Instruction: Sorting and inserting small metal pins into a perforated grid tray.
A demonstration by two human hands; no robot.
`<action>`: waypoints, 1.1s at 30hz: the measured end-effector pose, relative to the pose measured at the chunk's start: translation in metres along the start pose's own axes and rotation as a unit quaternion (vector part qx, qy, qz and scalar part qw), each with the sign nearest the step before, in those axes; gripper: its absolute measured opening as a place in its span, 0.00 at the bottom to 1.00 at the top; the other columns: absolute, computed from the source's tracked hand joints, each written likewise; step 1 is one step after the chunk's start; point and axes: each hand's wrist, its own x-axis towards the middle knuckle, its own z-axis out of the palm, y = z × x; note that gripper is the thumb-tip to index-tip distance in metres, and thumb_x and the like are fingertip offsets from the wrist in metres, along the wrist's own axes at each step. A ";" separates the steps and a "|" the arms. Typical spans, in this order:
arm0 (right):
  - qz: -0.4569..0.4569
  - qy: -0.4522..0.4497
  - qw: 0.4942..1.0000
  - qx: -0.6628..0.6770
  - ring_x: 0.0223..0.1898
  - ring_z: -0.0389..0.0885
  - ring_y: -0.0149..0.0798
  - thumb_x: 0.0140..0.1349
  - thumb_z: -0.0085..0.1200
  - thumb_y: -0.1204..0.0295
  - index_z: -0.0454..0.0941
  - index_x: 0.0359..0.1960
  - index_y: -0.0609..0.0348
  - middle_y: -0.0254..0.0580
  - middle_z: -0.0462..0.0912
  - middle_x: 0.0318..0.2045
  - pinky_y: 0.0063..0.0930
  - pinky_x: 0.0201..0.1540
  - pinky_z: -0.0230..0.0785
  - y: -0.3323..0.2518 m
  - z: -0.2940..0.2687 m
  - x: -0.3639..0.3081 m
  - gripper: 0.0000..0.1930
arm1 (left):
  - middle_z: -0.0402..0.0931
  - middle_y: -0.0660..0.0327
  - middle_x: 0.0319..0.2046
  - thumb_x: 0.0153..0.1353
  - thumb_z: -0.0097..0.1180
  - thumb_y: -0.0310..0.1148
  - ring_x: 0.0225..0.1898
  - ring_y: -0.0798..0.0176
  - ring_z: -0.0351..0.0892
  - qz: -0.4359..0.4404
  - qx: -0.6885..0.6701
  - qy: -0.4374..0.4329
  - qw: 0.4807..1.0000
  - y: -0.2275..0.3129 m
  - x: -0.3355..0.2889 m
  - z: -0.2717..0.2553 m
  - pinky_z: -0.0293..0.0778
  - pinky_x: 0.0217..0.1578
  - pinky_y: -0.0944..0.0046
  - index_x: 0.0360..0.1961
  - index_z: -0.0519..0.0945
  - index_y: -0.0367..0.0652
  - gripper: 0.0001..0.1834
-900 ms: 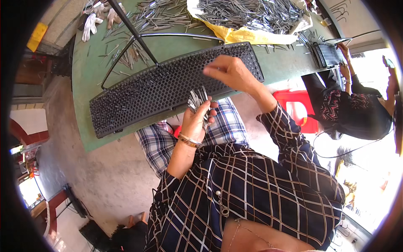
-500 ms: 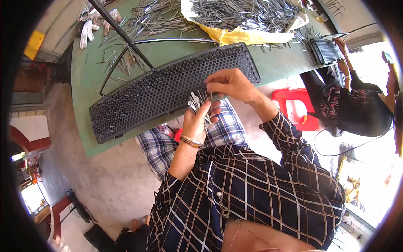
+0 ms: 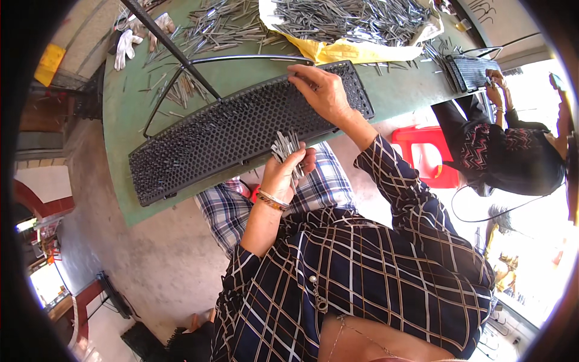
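Our right hand, its grip unclear to us, has moved from the metal-strip bundle clamped in our left hand to the far edge of the black perforated panel, shifting work there.

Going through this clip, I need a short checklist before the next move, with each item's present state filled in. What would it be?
1. Left hand holds a bundle of thin grey strips: ok.
2. Right hand is over the perforated black panel: ok.
3. A strip sits between the right hand's fingers: cannot tell, too small to make out.
4. Panel is evenly filled: not ok, its left end looks crowded while open holes show mid-panel.
5. More strips are in view: ok, a large pile lies on the green table.
6. Co-worker's hands are clear of this panel: ok.
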 end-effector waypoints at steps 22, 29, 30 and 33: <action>0.260 -0.251 0.904 0.227 0.22 0.75 0.27 0.55 0.60 0.67 0.82 0.33 0.65 0.39 0.81 0.21 0.21 0.25 0.68 -0.029 -0.022 -0.036 0.12 | 0.79 0.60 0.33 0.61 0.53 0.36 0.31 0.70 0.77 0.035 0.032 -0.005 0.999 0.002 -0.003 0.006 0.71 0.25 0.74 0.43 0.75 0.44 0.11; 0.291 -0.102 0.934 0.180 0.25 0.73 0.20 0.57 0.58 0.70 0.80 0.38 0.66 0.34 0.82 0.28 0.14 0.27 0.67 -0.035 -0.042 -0.017 0.11 | 0.79 0.59 0.34 0.60 0.55 0.36 0.31 0.70 0.77 0.029 0.052 0.002 0.998 -0.003 0.001 0.006 0.71 0.24 0.73 0.42 0.76 0.41 0.13; 0.290 -0.103 0.934 0.182 0.25 0.73 0.20 0.57 0.58 0.70 0.80 0.38 0.66 0.34 0.82 0.28 0.14 0.27 0.67 -0.032 -0.040 -0.014 0.11 | 0.79 0.58 0.34 0.60 0.56 0.36 0.31 0.70 0.77 0.022 0.053 0.006 0.998 -0.004 0.001 0.006 0.72 0.25 0.72 0.42 0.76 0.41 0.12; 0.144 0.018 0.980 0.137 0.26 0.74 0.21 0.57 0.58 0.73 0.79 0.41 0.63 0.35 0.83 0.29 0.15 0.29 0.69 -0.014 -0.025 -0.004 0.11 | 0.79 0.58 0.34 0.60 0.55 0.36 0.32 0.68 0.78 0.026 0.047 0.018 0.998 -0.006 0.002 0.009 0.74 0.27 0.71 0.40 0.77 0.40 0.12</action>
